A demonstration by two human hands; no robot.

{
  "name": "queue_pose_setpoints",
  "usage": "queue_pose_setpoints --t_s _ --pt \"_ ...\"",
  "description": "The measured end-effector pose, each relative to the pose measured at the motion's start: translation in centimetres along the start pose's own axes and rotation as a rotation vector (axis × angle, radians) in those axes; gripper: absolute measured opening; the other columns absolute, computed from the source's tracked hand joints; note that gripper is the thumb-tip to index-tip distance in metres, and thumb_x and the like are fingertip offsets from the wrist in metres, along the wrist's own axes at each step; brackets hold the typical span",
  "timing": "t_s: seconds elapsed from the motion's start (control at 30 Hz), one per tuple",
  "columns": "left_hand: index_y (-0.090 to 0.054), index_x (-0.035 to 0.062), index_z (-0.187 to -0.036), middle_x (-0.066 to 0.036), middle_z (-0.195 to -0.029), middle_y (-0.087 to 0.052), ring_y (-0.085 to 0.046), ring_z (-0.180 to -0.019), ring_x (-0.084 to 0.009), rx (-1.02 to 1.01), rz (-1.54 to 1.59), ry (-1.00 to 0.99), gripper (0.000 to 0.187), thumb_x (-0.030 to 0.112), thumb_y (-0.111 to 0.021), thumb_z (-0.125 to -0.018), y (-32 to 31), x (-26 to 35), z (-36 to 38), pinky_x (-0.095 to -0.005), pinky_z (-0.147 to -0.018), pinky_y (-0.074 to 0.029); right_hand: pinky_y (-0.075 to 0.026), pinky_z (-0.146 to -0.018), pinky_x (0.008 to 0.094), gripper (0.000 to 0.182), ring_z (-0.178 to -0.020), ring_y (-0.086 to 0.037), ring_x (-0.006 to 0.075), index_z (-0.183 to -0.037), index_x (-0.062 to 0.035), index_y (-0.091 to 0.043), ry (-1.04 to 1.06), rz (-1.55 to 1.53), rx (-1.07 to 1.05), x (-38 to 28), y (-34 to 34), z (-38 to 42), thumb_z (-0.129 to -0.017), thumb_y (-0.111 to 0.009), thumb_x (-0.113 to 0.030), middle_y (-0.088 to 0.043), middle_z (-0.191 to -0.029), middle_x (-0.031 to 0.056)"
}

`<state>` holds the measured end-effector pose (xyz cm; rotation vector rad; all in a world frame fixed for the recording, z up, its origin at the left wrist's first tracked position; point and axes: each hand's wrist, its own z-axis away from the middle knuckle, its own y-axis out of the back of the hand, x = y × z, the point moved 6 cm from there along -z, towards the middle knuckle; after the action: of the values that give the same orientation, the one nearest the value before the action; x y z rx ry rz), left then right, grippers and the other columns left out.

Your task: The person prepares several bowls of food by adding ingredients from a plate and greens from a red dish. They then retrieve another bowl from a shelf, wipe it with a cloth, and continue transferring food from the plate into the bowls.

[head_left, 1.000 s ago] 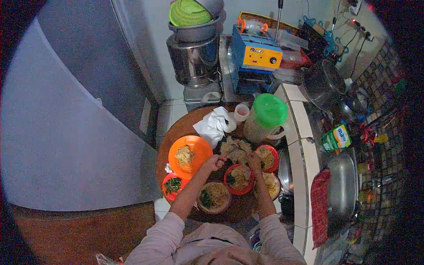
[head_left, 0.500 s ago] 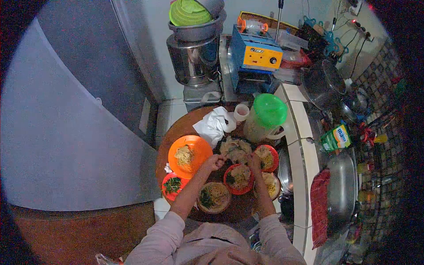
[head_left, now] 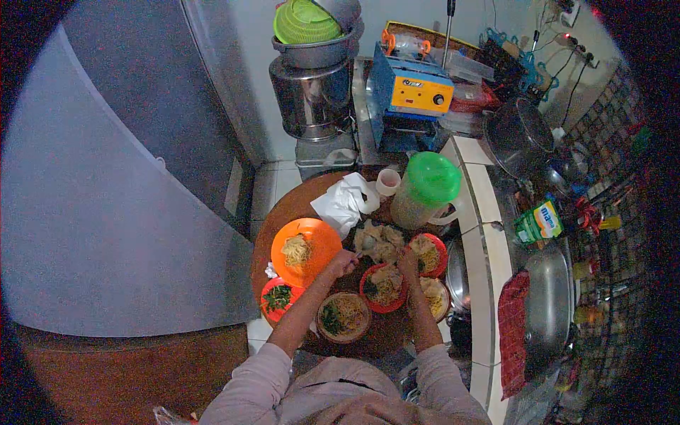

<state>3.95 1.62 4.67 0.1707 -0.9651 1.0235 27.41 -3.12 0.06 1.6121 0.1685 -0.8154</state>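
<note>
Pale, crisp-looking fried pieces (head_left: pixel 380 241) lie in a heap at the middle of the round table; whether a clear bag wraps them is hard to see. My left hand (head_left: pixel 345 263) is closed at the heap's left edge, fingertips pinched on something too small to make out. At the right edge, my right hand (head_left: pixel 408 262) is closed too, its fingers partly hidden. Just below, between my forearms, stands a red bowl (head_left: pixel 384 289) of noodles with a pale piece on top. Nearer me is a bowl of noodles and greens (head_left: pixel 344 317).
An orange plate (head_left: pixel 306 251) of noodles and a red bowl of greens (head_left: pixel 278 297) stand left. More noodle bowls (head_left: pixel 429 255) stand right. Behind are a white plastic bag (head_left: pixel 346 202), a cup (head_left: pixel 387 181) and a green-lidded pitcher (head_left: pixel 431 184). A tiled counter edge (head_left: pixel 489 262) borders the right.
The pale pieces have shifted slightly and show more distinctly between my hands. My hands have hardly moved; the whole view has shifted a little.
</note>
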Motion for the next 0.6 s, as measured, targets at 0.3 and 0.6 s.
queue_pose_setpoints --t_s 0.3,0.6 --pt "-0.048 0.0046 -0.070 -0.001 -0.047 -0.038 -0.032 -0.033 -0.0100 0.078 -0.098 -0.429 0.009 0.013 -0.047 -0.073 1.6 -0.3 0.0 -0.0227 -0.028 -0.023 -0.039 -0.079 0.0386 0.034 -0.088 -0.052 0.0325 -0.095 -0.0045 -0.056 -0.059 -0.017 0.029 0.2 -0.2 0.2 -0.075 -0.052 -0.032 -0.055 -0.090 0.0181" --pt "-0.057 0.0097 -0.071 0.003 -0.053 -0.044 -0.036 -0.043 -0.0084 0.039 -0.051 -0.096 0.014 0.022 -0.051 -0.074 3.2 -1.0 -1.0 -0.0221 -0.040 -0.027 -0.039 -0.080 0.0393 0.041 -0.095 -0.048 0.0316 -0.102 -0.0062 -0.052 0.087 -0.133 -0.028 0.2 -0.4 -0.1 -0.075 -0.052 -0.037 -0.051 -0.103 0.0152"
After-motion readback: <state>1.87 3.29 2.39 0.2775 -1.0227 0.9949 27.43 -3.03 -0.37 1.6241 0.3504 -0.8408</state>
